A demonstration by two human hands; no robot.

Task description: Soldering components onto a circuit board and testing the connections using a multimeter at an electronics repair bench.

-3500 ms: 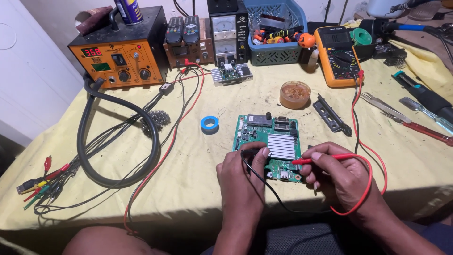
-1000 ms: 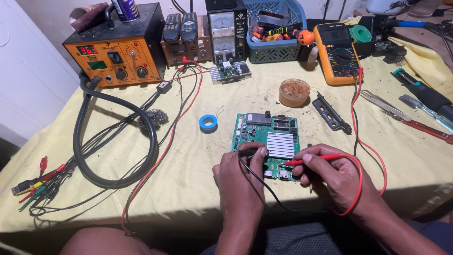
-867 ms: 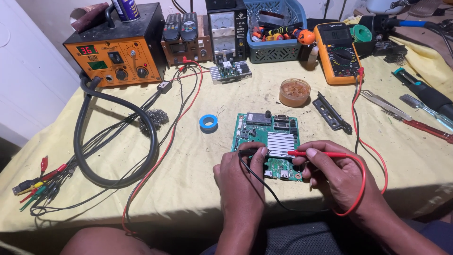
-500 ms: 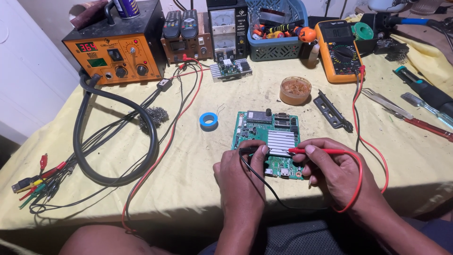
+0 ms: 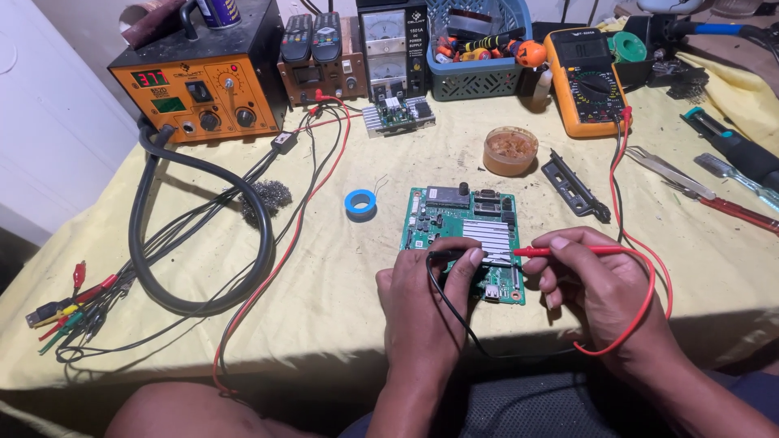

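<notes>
One yellow table [image 5: 324, 324] carries one orange station [image 5: 199, 85] at 10 o'clock, one meter [image 5: 586, 79] at 1, one green board [image 5: 466, 239] centre. Left hand [image 5: 422, 308] pinches one black probe [image 5: 446, 255]; right hand [image 5: 596, 288] pinches one red probe [image 5: 560, 251], both tips on the board.

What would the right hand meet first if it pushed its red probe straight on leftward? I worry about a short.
Likely the left hand's fingers with the black probe, over the green circuit board; the right hand points there, though height is unclear.

tape roll [image 5: 359, 203] left of circuit board [image 5: 462, 235]
</notes>
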